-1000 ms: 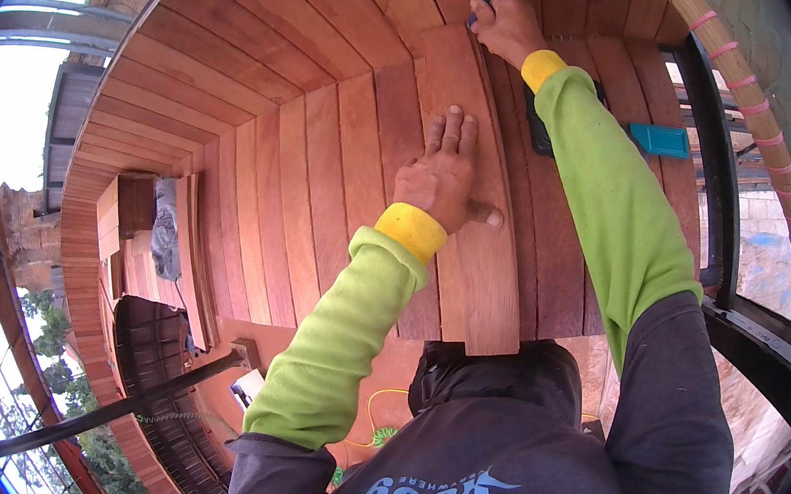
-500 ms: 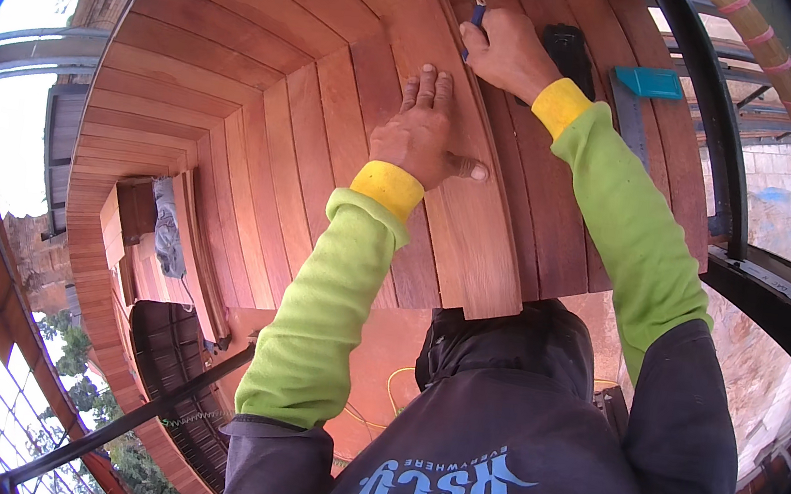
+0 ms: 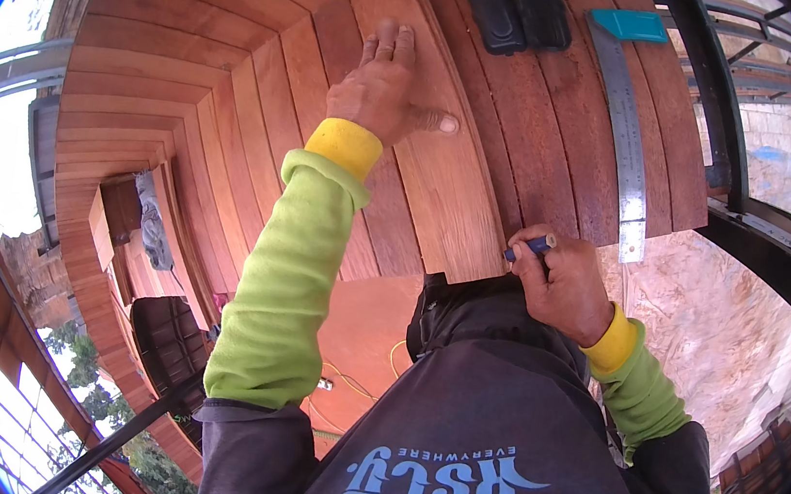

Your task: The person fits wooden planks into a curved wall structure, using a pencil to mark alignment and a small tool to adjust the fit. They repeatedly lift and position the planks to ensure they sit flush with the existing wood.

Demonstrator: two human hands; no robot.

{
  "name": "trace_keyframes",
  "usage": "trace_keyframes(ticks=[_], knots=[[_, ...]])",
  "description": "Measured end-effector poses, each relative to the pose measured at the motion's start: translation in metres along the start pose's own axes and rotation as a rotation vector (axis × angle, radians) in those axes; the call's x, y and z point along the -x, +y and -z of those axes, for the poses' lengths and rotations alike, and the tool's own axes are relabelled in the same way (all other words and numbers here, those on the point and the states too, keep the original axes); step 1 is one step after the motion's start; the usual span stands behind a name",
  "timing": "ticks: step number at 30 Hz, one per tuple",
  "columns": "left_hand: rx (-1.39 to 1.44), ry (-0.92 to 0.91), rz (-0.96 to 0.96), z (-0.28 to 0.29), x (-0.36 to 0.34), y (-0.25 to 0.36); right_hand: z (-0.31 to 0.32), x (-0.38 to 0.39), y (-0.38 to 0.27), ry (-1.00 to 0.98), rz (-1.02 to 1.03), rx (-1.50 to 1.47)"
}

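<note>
A loose reddish plank [image 3: 450, 195] lies over the boards, its near end reaching to my body. My left hand [image 3: 379, 89] presses flat on its upper part, fingers stretched away from me and thumb out to the right. Close to the plank's near right corner, my right hand [image 3: 567, 281] grips a dark blue pencil [image 3: 534, 247]. The pencil's tip is by the plank's right edge; whether it touches, I cannot tell. Right of the plank lies a try square with a teal handle [image 3: 628, 25] and a metal blade [image 3: 626, 146].
Two black oblong cases or pads [image 3: 520, 12] rest on the boards at the far middle. Fitted wooden boards [image 3: 216, 22] curve away to the left. A dark metal frame [image 3: 707, 78] stands at the right. Below lies an orange-brown floor [image 3: 363, 317] with a yellow cord [image 3: 351, 383].
My right hand has come down along the plank's right edge with the pencil, from the far end to the near end. My left hand stays pressed on the plank.
</note>
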State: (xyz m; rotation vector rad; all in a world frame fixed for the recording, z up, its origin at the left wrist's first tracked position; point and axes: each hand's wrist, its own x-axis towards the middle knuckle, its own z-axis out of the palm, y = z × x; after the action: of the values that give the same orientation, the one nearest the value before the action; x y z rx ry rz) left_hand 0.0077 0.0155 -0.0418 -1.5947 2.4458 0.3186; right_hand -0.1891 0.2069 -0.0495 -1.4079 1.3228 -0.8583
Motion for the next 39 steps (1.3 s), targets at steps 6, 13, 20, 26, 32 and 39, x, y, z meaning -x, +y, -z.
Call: trace_keyframes(ticks=[6, 13, 20, 26, 32, 39], knots=[[-0.001, -0.016, -0.005, 0.002, 0.000, 0.000, -0.001, -0.048, 0.004, 0.059, 0.115, 0.059], [0.017, -0.055, -0.017, 0.007, -0.002, 0.003, -0.003, -0.169, 0.016, 0.285, 0.346, 0.161], [0.029, -0.015, -0.024, 0.003, -0.001, 0.001, -0.002, -0.061, 0.011, 0.128, 0.169, 0.010], [0.017, -0.028, -0.006, 0.005, 0.003, 0.001, -0.003, 0.006, 0.006, 0.041, 0.060, -0.004], [0.041, -0.072, 0.031, 0.008, 0.000, 0.004, -0.004, -0.094, 0.013, 0.180, 0.221, 0.022], [0.033, -0.058, 0.031, 0.007, -0.003, 0.008, -0.002, -0.237, 0.016, 0.375, 0.389, 0.174]])
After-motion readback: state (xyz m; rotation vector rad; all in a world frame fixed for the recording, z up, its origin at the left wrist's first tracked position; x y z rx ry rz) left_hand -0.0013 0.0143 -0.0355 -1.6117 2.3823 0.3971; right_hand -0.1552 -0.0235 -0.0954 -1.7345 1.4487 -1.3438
